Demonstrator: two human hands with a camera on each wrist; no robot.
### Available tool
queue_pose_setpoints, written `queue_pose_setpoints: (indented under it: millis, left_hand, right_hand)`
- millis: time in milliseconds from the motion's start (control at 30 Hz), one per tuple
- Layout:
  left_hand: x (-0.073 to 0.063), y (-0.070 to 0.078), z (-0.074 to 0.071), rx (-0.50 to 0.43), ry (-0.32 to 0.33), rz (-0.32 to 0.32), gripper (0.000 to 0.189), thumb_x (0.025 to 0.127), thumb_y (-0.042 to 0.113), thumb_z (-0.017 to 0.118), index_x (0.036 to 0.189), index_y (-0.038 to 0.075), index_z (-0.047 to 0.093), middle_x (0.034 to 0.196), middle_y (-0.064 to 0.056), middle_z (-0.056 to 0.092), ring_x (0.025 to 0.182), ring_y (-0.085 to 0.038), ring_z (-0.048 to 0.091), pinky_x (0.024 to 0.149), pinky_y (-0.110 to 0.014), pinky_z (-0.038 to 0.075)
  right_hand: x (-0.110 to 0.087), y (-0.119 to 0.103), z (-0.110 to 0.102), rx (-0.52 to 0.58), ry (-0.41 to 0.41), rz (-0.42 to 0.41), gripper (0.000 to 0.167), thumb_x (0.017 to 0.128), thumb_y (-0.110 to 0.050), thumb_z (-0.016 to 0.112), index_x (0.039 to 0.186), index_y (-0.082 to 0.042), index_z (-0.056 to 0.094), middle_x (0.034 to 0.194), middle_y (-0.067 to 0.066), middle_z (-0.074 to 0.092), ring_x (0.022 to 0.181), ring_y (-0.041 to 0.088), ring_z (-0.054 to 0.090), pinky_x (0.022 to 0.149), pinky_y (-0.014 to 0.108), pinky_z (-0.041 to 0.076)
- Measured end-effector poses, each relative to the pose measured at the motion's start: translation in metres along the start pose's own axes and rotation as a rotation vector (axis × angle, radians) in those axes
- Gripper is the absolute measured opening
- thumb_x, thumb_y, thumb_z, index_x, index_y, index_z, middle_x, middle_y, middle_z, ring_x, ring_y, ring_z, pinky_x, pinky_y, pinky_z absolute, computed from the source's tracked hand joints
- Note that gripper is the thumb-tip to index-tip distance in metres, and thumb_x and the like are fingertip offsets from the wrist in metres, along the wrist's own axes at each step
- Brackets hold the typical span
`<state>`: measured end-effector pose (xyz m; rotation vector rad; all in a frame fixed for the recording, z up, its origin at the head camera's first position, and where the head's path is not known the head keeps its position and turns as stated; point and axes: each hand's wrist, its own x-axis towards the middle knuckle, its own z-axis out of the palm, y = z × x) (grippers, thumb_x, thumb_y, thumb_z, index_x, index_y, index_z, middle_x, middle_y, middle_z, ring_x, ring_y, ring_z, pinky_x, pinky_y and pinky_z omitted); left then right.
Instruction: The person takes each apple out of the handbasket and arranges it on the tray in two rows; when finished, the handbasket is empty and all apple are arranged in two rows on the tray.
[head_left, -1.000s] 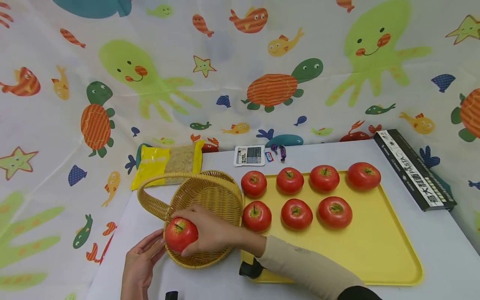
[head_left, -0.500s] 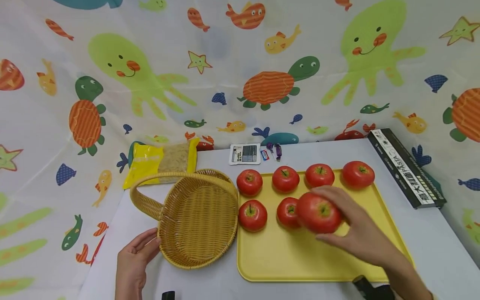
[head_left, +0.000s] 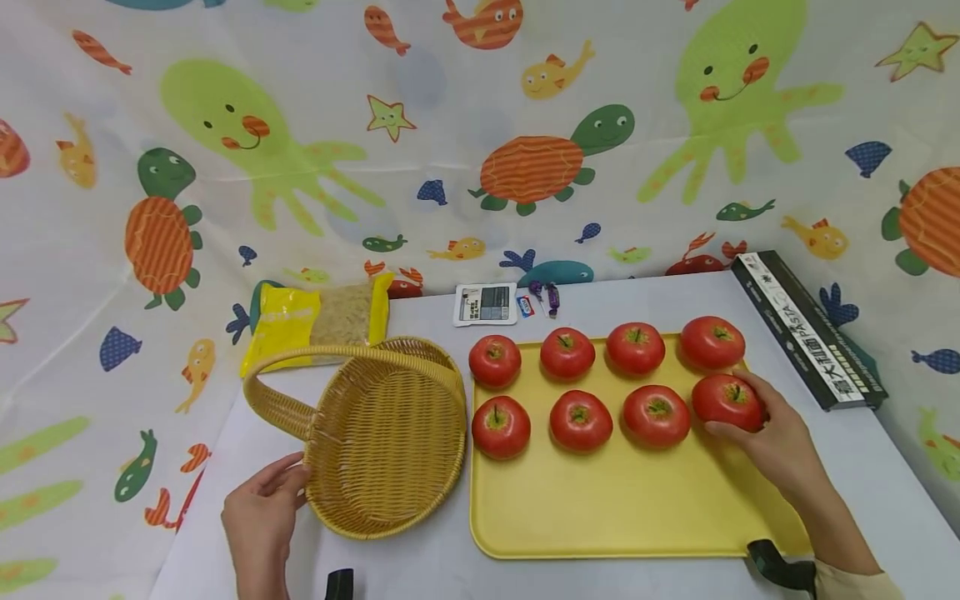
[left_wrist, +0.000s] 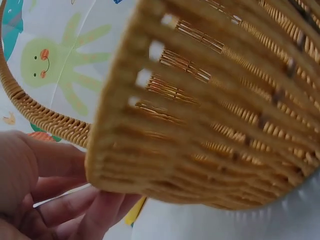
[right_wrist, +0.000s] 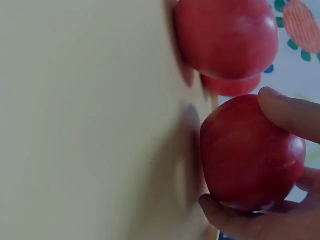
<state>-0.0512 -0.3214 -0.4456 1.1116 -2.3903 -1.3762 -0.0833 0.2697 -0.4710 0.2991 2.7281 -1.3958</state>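
Note:
At the right end of the front row, my right hand [head_left: 783, 446] grips a red apple [head_left: 727, 402] over the yellow tray [head_left: 637, 512]. In the right wrist view, thumb and fingers hold this apple [right_wrist: 252, 152] from two sides, low against the tray surface. Several more red apples [head_left: 581, 421] stand on the tray in two rows. My left hand [head_left: 262, 521] holds the left side of a wicker basket [head_left: 390, 450] with an arched handle; nothing lies inside it. In the left wrist view, the fingers [left_wrist: 102, 212] pinch the basket's edge [left_wrist: 107, 170].
Behind the basket lies a yellow packet [head_left: 318, 321]. A white flat pack [head_left: 485, 305] and small wrapped sweets [head_left: 552, 300] sit at the table's back. A long black pasta box [head_left: 808, 329] lies right of the tray. A patterned cloth [head_left: 450, 125] hangs behind.
My right hand has gone from the basket to the tray's right side, carrying the apple and lowering it beside the front row. My left hand has stayed at the basket.

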Motion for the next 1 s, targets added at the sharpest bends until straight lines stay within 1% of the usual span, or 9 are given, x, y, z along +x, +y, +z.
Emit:
queue_pose_setpoints:
  millis: [233,433,533,633,733,800,867,967,1000]
  left_hand:
    - [0.010,-0.008,-0.018,-0.036,0.086,-0.063,0.032,0.093,0.000,0.070,0.124,-0.006,0.069,0.090,-0.012,0.077,0.060,0.006,0.062,0.054,-0.017,0.057]
    - [0.033,-0.020,-0.040,-0.098,0.094,-0.138,0.038,0.093,0.002,0.073,0.129,-0.005,0.067,0.068,0.014,0.070,0.059,0.006,0.062,0.054,-0.018,0.057]
    - [0.043,-0.025,-0.052,-0.112,0.097,-0.181,0.035,0.093,0.004,0.073,0.128,-0.001,0.069,0.065,0.021,0.067,0.059,0.007,0.062,0.055,-0.019,0.058]
    - [0.051,-0.029,-0.059,-0.102,0.095,-0.195,0.034,0.094,0.004,0.073,0.128,0.000,0.070,0.071,0.013,0.071,0.059,0.007,0.061,0.056,-0.021,0.059]
    - [0.055,-0.030,-0.062,-0.049,0.073,-0.186,0.037,0.097,0.004,0.069,0.133,-0.002,0.065,0.095,-0.014,0.077,0.057,0.007,0.059,0.056,-0.023,0.059]
    - [0.053,-0.029,-0.062,0.024,0.053,-0.171,0.039,0.099,0.005,0.066,0.137,-0.004,0.061,0.117,-0.028,0.069,0.059,0.005,0.060,0.056,-0.025,0.060]
    - [0.045,-0.025,-0.064,0.144,0.046,-0.149,0.039,0.103,0.011,0.062,0.139,-0.003,0.060,0.129,-0.029,0.061,0.067,-0.006,0.066,0.059,-0.026,0.060]
    - [0.019,-0.006,-0.072,0.327,0.065,-0.107,0.044,0.106,0.029,0.056,0.141,0.003,0.059,0.130,-0.025,0.062,0.100,-0.032,0.068,0.081,-0.044,0.055]
    - [0.007,0.004,-0.075,0.370,0.079,-0.085,0.047,0.105,0.035,0.055,0.141,0.005,0.060,0.129,-0.023,0.063,0.110,-0.039,0.065,0.078,-0.039,0.054]
  right_hand:
    - [-0.002,0.010,-0.004,-0.052,0.008,-0.005,0.097,0.090,-0.030,0.080,0.161,-0.002,0.020,0.150,0.037,0.031,0.128,0.058,0.033,0.095,0.077,0.040]
    - [-0.002,0.014,-0.009,-0.038,-0.027,0.011,0.097,0.091,-0.033,0.079,0.161,-0.003,0.019,0.149,0.038,0.032,0.127,0.058,0.034,0.096,0.078,0.039]
    - [0.000,0.014,-0.009,-0.020,-0.051,-0.012,0.096,0.092,-0.031,0.078,0.161,-0.002,0.019,0.148,0.038,0.032,0.127,0.058,0.035,0.096,0.077,0.040]
    - [0.003,0.015,-0.007,-0.016,-0.068,-0.029,0.095,0.092,-0.030,0.078,0.160,-0.001,0.018,0.148,0.039,0.032,0.126,0.058,0.035,0.096,0.076,0.041]
    - [0.006,0.016,-0.004,-0.015,-0.075,-0.036,0.095,0.092,-0.028,0.078,0.160,0.000,0.017,0.147,0.039,0.031,0.126,0.058,0.035,0.096,0.075,0.041]
    - [0.007,0.017,-0.002,-0.015,-0.076,-0.044,0.095,0.092,-0.027,0.079,0.160,0.000,0.018,0.147,0.039,0.031,0.126,0.058,0.035,0.096,0.075,0.041]
    - [0.007,0.017,-0.002,-0.022,-0.086,-0.061,0.097,0.091,-0.026,0.079,0.160,0.001,0.016,0.148,0.039,0.030,0.127,0.058,0.035,0.097,0.076,0.040]
    - [0.005,0.011,-0.005,-0.101,-0.103,-0.098,0.101,0.091,-0.029,0.080,0.160,0.004,0.014,0.149,0.041,0.029,0.128,0.060,0.034,0.097,0.078,0.038]
    - [0.003,0.007,-0.009,-0.149,-0.102,-0.112,0.101,0.091,-0.031,0.079,0.160,0.004,0.013,0.149,0.042,0.029,0.127,0.061,0.036,0.095,0.079,0.039]
